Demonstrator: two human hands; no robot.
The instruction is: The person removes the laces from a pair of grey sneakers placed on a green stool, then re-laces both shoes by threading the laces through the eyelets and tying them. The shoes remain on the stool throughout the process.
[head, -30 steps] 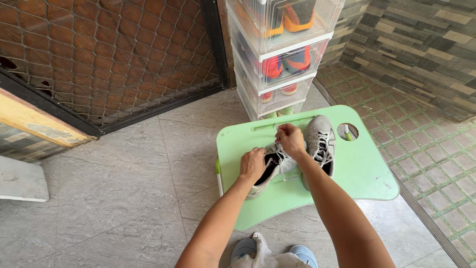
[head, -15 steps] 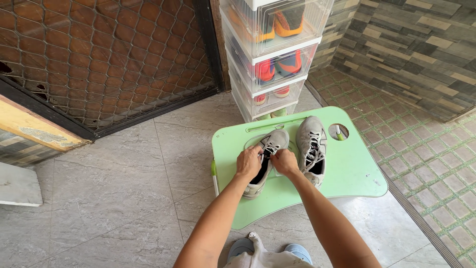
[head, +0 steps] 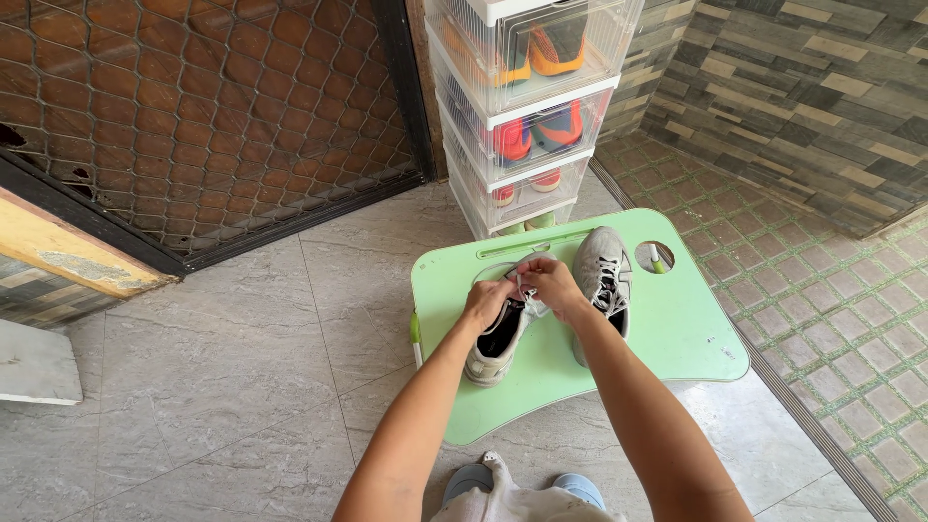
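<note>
White laces point(head: 523, 283) pinched by fingers of left hand point(head: 486, 302), right hand point(head: 554, 281) over sneaker point(head: 499, 340).

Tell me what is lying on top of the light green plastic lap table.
On the light green plastic lap table lie two worn grey lace-up sneakers. Both hands, left hand and right hand, cover the nearer sneaker's laces and toe.

A single head-worn camera is looking steeply down and forward from above the person's forearms, taking in the green table point(head: 677, 338) on the tiled floor point(head: 242, 367) at about arm's reach. Beyond the fingers point(head: 527, 280), it is facing the stacked clear shoe boxes point(head: 527, 106) and a mesh door point(head: 193, 116).
</note>
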